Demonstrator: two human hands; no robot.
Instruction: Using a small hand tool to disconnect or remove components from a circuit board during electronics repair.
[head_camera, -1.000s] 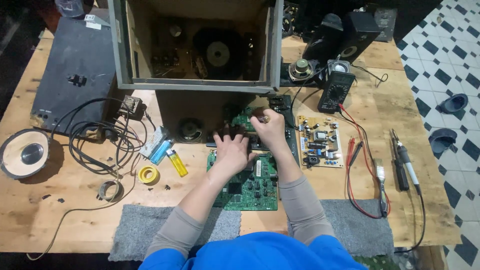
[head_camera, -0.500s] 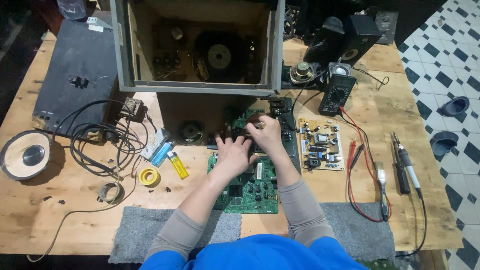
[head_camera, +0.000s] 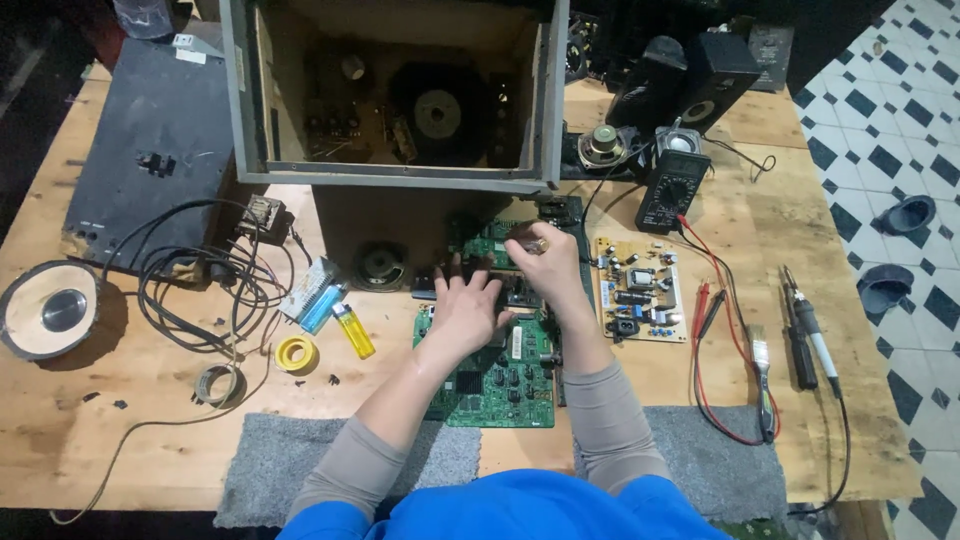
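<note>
A green circuit board (head_camera: 495, 372) lies flat on the wooden workbench in front of me. My left hand (head_camera: 466, 305) rests on its upper part, fingers spread and pressing down. My right hand (head_camera: 545, 262) is just beyond it, fingers closed on a small brass-coloured part (head_camera: 533, 243) over a second green board (head_camera: 488, 240). Both hands work close together under the front of an open wooden speaker cabinet (head_camera: 400, 95) that stands at the back.
A tan power board (head_camera: 638, 288), multimeter (head_camera: 672, 190) with red and black leads, brush (head_camera: 762, 372) and soldering iron (head_camera: 808, 330) lie to the right. Left are coiled black cables (head_camera: 190, 275), a yellow lighter (head_camera: 353, 330), yellow tape roll (head_camera: 296, 354), a loose speaker (head_camera: 50, 308) and a black panel (head_camera: 150, 150).
My right hand has shifted slightly up over the far board, pinching the small part. My left hand stays on the near board, fingers spreading a little wider.
</note>
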